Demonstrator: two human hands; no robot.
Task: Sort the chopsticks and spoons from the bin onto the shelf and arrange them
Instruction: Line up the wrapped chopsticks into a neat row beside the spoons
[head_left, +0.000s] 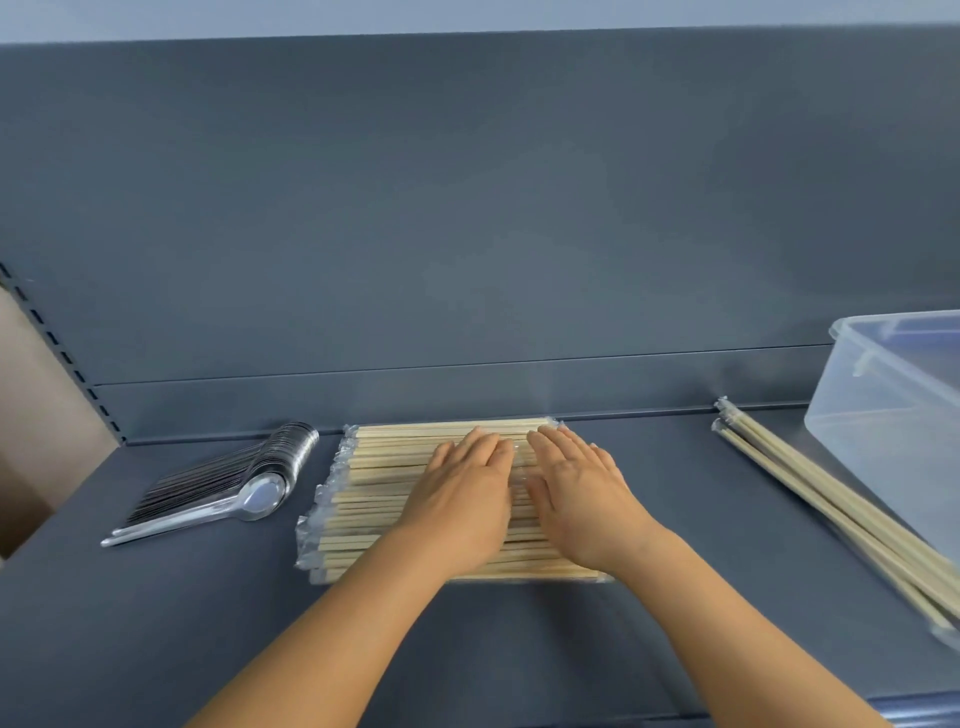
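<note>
A row of wrapped wooden chopsticks (363, 493) lies side by side in the middle of the dark grey shelf (675, 519). My left hand (465, 491) and my right hand (579, 493) rest flat on top of this row, palms down, fingers together, holding nothing. A stack of clear plastic spoons (228, 483) lies to the left of the chopsticks, handles pointing to the front left. A few more wrapped chopsticks (810, 493) lie diagonally at the right, beside the clear plastic bin (893, 410).
The shelf's grey back panel (467, 234) rises behind everything. A slotted upright (62, 358) and a beige wall stand at the left. The shelf's front edge (909, 709) runs along the bottom right.
</note>
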